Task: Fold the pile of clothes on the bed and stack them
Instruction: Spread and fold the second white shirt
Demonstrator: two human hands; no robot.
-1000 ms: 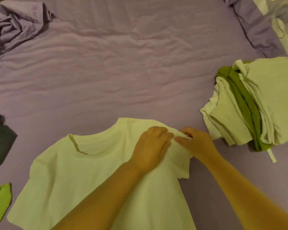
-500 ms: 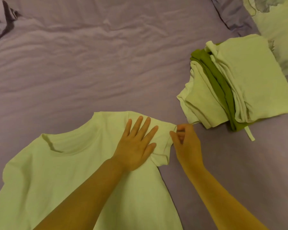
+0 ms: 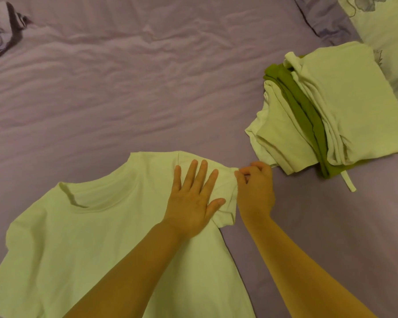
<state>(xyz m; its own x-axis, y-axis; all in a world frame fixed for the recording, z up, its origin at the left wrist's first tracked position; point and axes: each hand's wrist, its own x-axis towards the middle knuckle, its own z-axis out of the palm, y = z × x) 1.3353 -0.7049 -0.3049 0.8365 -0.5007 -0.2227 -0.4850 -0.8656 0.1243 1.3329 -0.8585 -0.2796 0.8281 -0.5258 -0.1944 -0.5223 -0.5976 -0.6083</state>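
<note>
T-shirt [image 3: 83, 244] under flat, spread left hand [image 3: 191, 203], sleeve hem (bunched) pinched by right hand [image 3: 255, 191]

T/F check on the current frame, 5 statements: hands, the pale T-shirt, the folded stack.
1. The left hand lies flat with straight fingers on the pale T-shirt. True.
2. The right hand rests open on the folded stack. False: it pinches the T-shirt's sleeve edge, beside the stack.
3. A dark green garment sits between pale layers in the stack. True.
4. The T-shirt is already folded in half. False: it lies spread out, neckline showing.
5. The bed sheet is purple and wrinkled. True.
</note>
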